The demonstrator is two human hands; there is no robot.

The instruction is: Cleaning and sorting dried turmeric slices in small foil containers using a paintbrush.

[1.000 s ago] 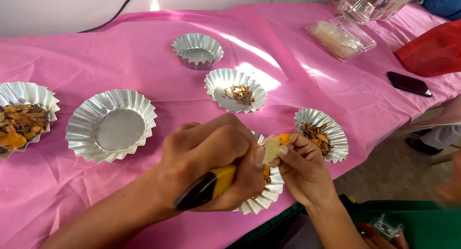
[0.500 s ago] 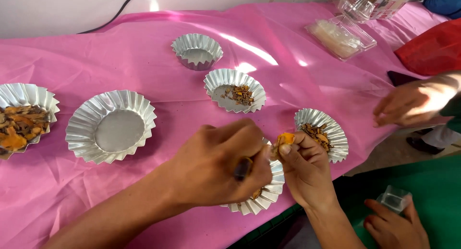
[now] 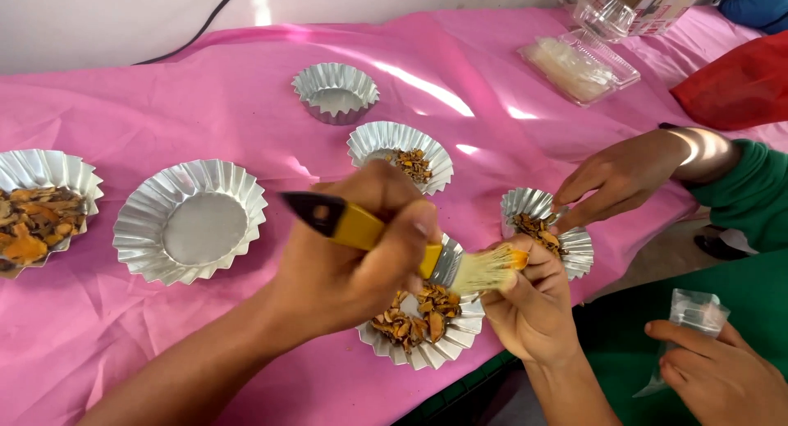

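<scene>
While the left hand (image 3: 345,270) clamps its fingers on the yellow brush (image 3: 386,237), the right hand (image 3: 529,299) pinches a small orange piece (image 3: 519,258) at the bristles (light, probably brittle), just above the foil cup (image 3: 427,336).

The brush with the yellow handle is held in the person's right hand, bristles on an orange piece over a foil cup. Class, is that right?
Not quite. The head view shows the brush in the left hand; the right hand holds the orange piece over the foil cup.
</scene>
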